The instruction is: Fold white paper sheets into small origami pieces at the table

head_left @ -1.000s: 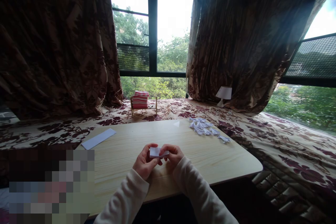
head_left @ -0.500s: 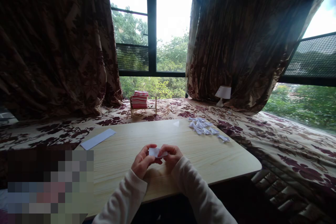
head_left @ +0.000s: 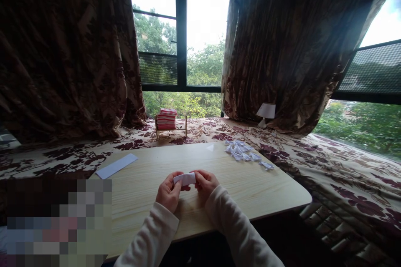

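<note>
Between my two hands, above the near part of the wooden table (head_left: 150, 192), is a small white piece of folded paper (head_left: 187, 179). My left hand (head_left: 169, 191) pinches its left end, with the thumb on the near face. At the right end, my right hand (head_left: 205, 183) grips the paper between thumb and fingers. Several folded white paper pieces (head_left: 239, 151) lie in a cluster at the table's far right, one slightly apart from the others. A flat white paper strip (head_left: 117, 166) rests at the far left.
Behind the table, a floral cloth (head_left: 206, 127) covers the ledge. On it stand a small rack (head_left: 186, 126) with folded striped cloths (head_left: 166, 119) and a little white lamp (head_left: 266, 111). Patterned curtains (head_left: 275, 50) hang beside the windows. A blurred patch covers the lower left.
The folded paper has shifted slightly left and now shows as a longer strip. My right fingers have moved from over its face to its right end.
</note>
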Tool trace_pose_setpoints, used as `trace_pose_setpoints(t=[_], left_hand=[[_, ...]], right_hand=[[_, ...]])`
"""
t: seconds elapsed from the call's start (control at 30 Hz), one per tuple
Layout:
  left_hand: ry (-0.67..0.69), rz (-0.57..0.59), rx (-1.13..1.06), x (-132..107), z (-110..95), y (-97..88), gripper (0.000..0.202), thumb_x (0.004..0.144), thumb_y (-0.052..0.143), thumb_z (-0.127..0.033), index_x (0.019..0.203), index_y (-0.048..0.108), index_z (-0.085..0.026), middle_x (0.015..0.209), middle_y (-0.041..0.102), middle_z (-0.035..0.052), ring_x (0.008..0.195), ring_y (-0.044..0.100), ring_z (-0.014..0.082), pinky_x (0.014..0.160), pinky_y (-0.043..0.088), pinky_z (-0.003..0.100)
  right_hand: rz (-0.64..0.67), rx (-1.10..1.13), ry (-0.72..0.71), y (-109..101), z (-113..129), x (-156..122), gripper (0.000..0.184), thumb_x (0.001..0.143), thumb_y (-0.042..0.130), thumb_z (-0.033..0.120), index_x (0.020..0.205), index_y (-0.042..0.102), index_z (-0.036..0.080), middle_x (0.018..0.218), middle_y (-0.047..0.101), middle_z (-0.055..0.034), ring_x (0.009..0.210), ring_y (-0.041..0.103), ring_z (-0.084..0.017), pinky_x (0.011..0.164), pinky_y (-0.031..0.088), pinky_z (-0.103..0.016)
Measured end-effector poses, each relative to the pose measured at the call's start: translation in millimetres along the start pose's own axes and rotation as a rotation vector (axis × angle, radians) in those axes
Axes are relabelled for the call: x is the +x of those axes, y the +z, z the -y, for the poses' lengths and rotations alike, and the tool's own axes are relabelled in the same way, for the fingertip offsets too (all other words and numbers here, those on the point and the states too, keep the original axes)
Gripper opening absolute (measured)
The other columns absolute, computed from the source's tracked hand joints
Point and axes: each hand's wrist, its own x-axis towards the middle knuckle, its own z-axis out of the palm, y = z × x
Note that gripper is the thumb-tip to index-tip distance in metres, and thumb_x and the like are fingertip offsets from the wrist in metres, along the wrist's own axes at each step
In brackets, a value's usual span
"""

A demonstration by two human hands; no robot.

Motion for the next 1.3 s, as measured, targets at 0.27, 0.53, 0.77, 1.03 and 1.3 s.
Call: trace_pose_setpoints(t=[0.27, 0.53, 0.77, 1.03, 1.3], left_hand=[[-0.061, 0.044, -0.014, -1, -2, 6.2, 0.029, 0.068, 0.057, -0.03, 0.088, 0.049, -0.012, 0.071, 0.064, 0.0043, 0.061, 0.064, 0.0178, 0.063, 0.049, 0.029], [-0.121, 0.139, 0.037, -5, -10, 5.9, 0.027, 0.07, 0.055, -0.033, 0.082, 0.06, -0.009, 0.062, 0.064, 0.0063, 0.059, 0.06, 0.0168, 0.056, 0.043, 0.025], [-0.048, 0.105, 0.153, -4, -8, 0.9, 0.034, 0.074, 0.051, -0.037, 0.05, 0.055, -0.014, 0.047, 0.046, -0.0029, 0.049, 0.04, 0.0095, 0.05, 0.032, 0.021], [-0.014, 0.138, 0.216, -6, -13, 2.7, 0.034, 0.074, 0.047, -0.038, 0.05, 0.053, -0.014, 0.047, 0.04, -0.0033, 0.049, 0.036, 0.0097, 0.047, 0.029, 0.021], [0.069, 0.152, 0.299, -5, -16, 2.9, 0.032, 0.074, 0.047, -0.033, 0.052, 0.059, -0.014, 0.049, 0.045, -0.0019, 0.051, 0.039, 0.0108, 0.049, 0.031, 0.021]], right_hand=[[-0.005, -0.054, -0.013, 0, 0, -1, 0.028, 0.063, 0.063, 0.041, 0.065, 0.056, 0.014, 0.044, 0.046, 0.0056, 0.039, 0.038, -0.007, 0.036, 0.028, -0.019], [-0.022, -0.089, -0.109, -2, 4, -1, 0.022, 0.066, 0.06, 0.035, 0.062, 0.055, 0.014, 0.05, 0.049, 0.0037, 0.044, 0.04, -0.007, 0.039, 0.03, -0.02], [-0.042, -0.115, -0.153, -2, 6, -1, 0.023, 0.065, 0.06, 0.037, 0.061, 0.055, 0.015, 0.045, 0.043, 0.0061, 0.041, 0.035, -0.006, 0.038, 0.027, -0.02], [-0.004, -0.101, -0.146, -3, 9, -1, 0.024, 0.066, 0.06, 0.038, 0.066, 0.057, 0.014, 0.047, 0.045, 0.0053, 0.043, 0.037, -0.007, 0.041, 0.029, -0.02], [0.058, -0.085, -0.137, 0, 13, -6, 0.022, 0.067, 0.06, 0.035, 0.064, 0.055, 0.014, 0.047, 0.043, 0.0054, 0.044, 0.035, -0.007, 0.042, 0.027, -0.02]])
